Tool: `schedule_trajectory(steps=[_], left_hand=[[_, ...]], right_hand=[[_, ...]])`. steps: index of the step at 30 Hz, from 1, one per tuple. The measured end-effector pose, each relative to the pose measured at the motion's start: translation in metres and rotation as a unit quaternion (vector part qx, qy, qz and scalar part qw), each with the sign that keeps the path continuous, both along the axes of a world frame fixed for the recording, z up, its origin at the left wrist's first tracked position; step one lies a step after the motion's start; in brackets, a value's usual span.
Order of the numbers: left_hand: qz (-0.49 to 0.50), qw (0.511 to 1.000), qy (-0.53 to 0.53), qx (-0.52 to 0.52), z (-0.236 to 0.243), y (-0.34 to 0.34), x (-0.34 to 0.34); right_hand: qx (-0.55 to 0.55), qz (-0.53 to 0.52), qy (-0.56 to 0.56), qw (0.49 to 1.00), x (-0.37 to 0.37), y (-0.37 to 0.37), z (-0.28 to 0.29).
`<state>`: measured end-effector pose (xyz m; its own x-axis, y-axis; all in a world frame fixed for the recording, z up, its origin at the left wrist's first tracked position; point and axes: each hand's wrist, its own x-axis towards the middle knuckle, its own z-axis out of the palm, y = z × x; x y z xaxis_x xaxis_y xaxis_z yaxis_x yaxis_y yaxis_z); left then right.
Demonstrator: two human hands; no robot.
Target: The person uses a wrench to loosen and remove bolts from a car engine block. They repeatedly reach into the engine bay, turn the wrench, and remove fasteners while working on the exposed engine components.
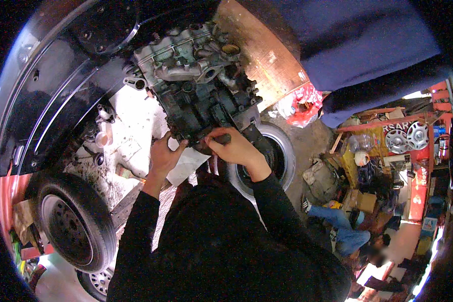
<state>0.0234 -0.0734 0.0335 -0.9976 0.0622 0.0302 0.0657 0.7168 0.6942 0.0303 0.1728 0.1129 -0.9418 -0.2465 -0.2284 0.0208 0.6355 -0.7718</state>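
A greasy engine block point(191, 103) with a lighter metal top cover point(178, 43) stands in front of me. My left hand point(165, 155) is at its near left edge, thumb and fingers spread apart, with nothing visible between them. At the near edge, to the right, my right hand point(236, 149) is closed, fingers curled in a pinch. A dark rounded piece point(224, 140) shows at its fingers; its kind is too dim to make out. Between the hands, below the engine, lies a pale flat sheet point(187, 168).
Dark car bodywork point(60, 75) rises at the left above a wheel point(68, 229). A tyre point(287, 156) lies right of the engine, near a red-and-white bag point(307, 104). Brown board point(267, 55) stands behind. A seated person in jeans point(345, 231) is at the right, beside cluttered shelves.
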Motion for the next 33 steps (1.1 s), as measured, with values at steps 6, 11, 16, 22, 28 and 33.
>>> schedule_trajectory(steps=[6, 11, 16, 22, 28, 33], left_hand=[[0.003, 1.0, -0.01, 0.013, -0.006, 0.001, 0.001], [0.021, 0.998, -0.056, 0.013, 0.003, 0.006, 0.004], [0.014, 0.998, -0.053, 0.044, 0.003, 0.011, 0.007], [0.006, 0.995, 0.047, 0.089, 0.004, 0.014, 0.011], [-0.007, 0.986, 0.094, 0.138, -0.038, 0.011, 0.009], [-0.019, 0.979, 0.073, 0.189, -0.049, 0.013, 0.016]], right_hand=[[0.011, 0.014, 0.129, 0.991, 0.004, 0.003, -0.011], [0.016, -0.043, 0.094, 0.995, 0.002, 0.009, 0.012], [0.02, 0.002, 0.189, 0.982, 0.016, -0.013, 0.003], [0.015, -0.04, 0.188, 0.981, 0.009, -0.007, 0.008], [-0.09, -0.094, 0.035, 0.991, 0.003, 0.003, -0.006], [-0.037, -0.035, 0.264, 0.963, -0.029, -0.05, -0.005]])
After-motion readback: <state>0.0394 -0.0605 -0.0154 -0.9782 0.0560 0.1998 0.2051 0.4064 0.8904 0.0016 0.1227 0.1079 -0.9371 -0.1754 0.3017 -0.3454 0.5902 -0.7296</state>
